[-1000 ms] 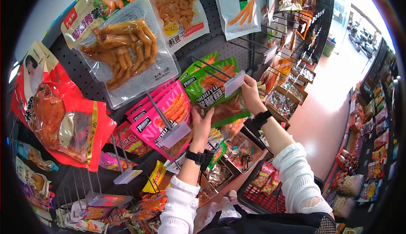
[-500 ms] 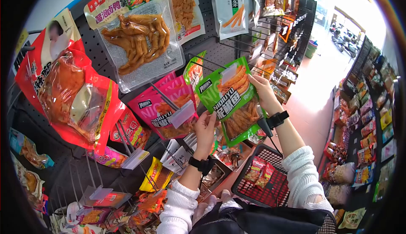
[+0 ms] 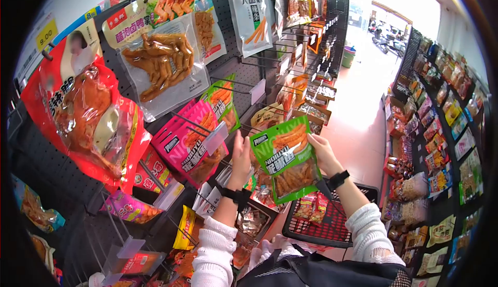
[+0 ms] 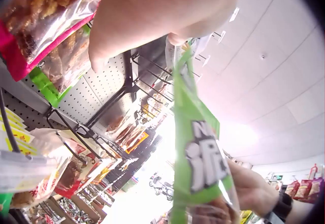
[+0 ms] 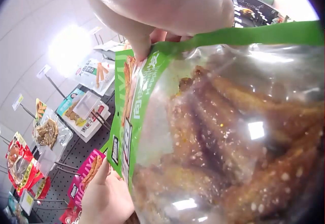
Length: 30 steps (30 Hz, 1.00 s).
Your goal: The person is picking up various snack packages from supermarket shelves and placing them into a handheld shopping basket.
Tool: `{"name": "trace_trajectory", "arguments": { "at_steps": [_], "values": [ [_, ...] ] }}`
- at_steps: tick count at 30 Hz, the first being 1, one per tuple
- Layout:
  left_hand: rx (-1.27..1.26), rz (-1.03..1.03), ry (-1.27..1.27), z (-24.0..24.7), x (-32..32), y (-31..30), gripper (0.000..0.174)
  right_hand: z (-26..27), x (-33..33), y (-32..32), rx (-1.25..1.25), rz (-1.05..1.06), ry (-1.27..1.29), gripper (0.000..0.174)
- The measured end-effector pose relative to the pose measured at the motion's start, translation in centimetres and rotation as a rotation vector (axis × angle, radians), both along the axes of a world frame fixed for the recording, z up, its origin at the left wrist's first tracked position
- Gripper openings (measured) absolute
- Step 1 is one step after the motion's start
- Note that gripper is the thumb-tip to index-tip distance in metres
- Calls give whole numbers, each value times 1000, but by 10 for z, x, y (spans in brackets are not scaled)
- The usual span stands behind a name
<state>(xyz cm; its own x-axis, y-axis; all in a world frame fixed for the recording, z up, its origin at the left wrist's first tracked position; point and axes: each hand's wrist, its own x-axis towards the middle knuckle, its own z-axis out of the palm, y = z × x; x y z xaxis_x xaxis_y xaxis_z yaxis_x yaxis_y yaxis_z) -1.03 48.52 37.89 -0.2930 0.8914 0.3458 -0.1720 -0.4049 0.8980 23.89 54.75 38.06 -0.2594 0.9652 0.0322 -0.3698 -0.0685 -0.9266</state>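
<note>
A green snack pack (image 3: 288, 160) with a clear window of brown strips hangs in front of the pegboard rack, free of any hook. My right hand (image 3: 321, 152) grips its right edge; in the right wrist view my right hand (image 5: 162, 6) pinches the top of the green pack (image 5: 228, 132). Raised with straight fingers, my left hand (image 3: 241, 149) is at the pack's left edge, beside the pink packs (image 3: 194, 142). The left wrist view has my left hand (image 4: 162, 11) above the green pack (image 4: 200, 158), seen edge-on.
More green packs (image 3: 223, 103) hang on a hook higher up. A black shopping basket (image 3: 337, 235) with red snack packs (image 3: 311, 206) sits below my right arm. Large meat packs (image 3: 83, 116) hang at the left. The aisle floor (image 3: 358, 126) runs past shelves (image 3: 441, 131) on the right.
The green pack has come off its hook and moved down and right in my right hand. My left hand followed it down, away from the pink packs. The view turned toward the aisle.
</note>
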Motion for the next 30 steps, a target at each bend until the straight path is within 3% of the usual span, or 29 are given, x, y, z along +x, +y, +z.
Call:
{"name": "trace_trajectory", "arguments": {
  "at_steps": [3, 4, 8, 10, 16, 19, 21, 22, 25, 27, 30],
  "values": [
    [53, 250, 216, 4, -21, 23, 64, -8, 17, -17, -7, -60, 32, 25],
    [0, 314, 221, 13, -22, 17, 60, -12, 23, -24, -35, -71, 78, 25],
    [-94, 393, 263, 23, -33, 21, 77, -11, 32, -32, -42, -97, 141, 25],
    [-300, 657, 541, 19, -29, 26, 85, -12, 44, -41, -60, -77, 140, 25],
    [-264, 889, 319, 21, -40, 38, 82, -42, 63, -56, -156, -22, 170, 25],
    [-264, 1125, 447, 0, -61, 50, 76, -59, 71, -63, -196, 12, 185, 25],
    [-283, 962, 381, 3, -63, 46, 75, -75, 85, -62, -245, 15, 180, 24],
    [-149, 1137, 375, -13, -67, 55, 64, -82, 88, -64, -269, 24, 185, 24],
    [-164, 859, 145, -3, -69, 45, 45, -89, 101, -68, -289, 70, 186, 24],
    [-8, 765, 23, 0, -59, 45, 36, -89, 107, -68, -317, 49, 210, 24],
    [122, 768, 31, 1, -51, 50, 38, -91, 114, -69, -315, 65, 243, 24]
  ]
}}
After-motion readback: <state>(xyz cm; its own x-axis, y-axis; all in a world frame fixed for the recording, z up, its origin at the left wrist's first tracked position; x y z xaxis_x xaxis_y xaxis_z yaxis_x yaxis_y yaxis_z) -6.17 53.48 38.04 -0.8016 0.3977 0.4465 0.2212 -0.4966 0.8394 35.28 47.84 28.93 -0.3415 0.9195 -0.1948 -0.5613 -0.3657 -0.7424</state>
